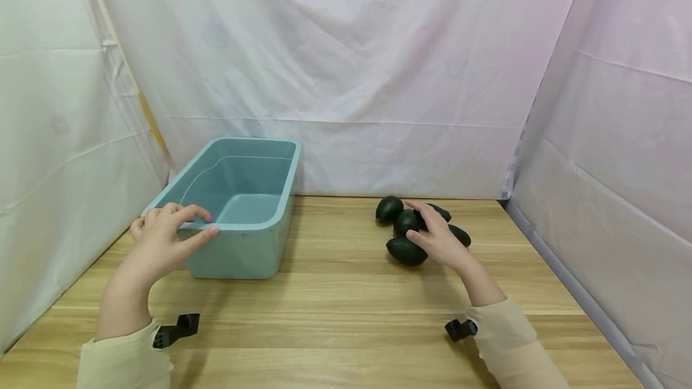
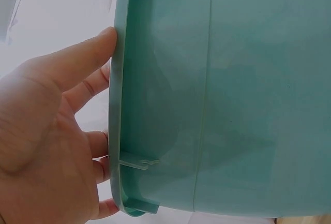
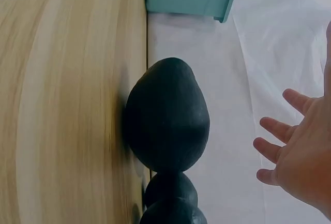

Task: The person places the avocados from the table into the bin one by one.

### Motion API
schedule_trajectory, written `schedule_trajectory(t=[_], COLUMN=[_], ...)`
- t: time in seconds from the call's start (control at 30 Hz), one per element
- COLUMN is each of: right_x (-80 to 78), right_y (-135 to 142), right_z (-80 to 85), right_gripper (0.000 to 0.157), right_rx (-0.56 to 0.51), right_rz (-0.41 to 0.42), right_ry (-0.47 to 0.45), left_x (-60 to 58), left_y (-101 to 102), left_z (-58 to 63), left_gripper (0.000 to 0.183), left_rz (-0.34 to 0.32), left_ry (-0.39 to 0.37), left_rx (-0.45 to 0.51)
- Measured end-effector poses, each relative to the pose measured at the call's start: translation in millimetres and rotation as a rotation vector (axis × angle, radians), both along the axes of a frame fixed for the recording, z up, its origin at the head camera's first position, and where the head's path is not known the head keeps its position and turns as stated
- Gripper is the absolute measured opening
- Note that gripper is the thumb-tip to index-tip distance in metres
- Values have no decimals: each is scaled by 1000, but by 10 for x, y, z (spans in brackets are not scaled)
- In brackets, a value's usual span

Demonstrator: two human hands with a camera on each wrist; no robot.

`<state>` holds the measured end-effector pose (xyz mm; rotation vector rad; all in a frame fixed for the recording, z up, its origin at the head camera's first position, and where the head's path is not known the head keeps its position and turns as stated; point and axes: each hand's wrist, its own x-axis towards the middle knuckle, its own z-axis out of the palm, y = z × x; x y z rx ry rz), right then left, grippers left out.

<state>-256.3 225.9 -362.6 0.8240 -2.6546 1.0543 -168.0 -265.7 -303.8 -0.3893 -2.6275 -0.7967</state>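
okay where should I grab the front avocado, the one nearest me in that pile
Probably grip the nearest avocado across its fat middle, coming from above. It lies on its side on the table, and the right hand already hovers over it with spread fingers.

This looks like a staged recording booth rather than a home or kitchen: creased white fabric sheets hang as walls on the left, far and right sides, closing in a light wooden plank surface. Only a few props sit on it, a teal rectangular plastic tub at the far left and a cluster of dark green avocados at the far right, and small black camera mounts are strapped at the person's wrists.
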Motion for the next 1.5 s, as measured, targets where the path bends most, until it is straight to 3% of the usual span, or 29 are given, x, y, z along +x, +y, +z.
schedule_trajectory(t=[0.53,1.5], right_x=[-14,-92], right_y=[194,345], right_z=[-106,-316], right_gripper=[86,88], right_rx=[21,65], right_rz=[-3,40], right_ry=[-13,-140], left_x=[-1,19], left_y=[7,5], left_z=[11,16], left_gripper=[17,18], left_rz=[-11,-16], left_ry=[8,-4], left_rx=[-9,-4])
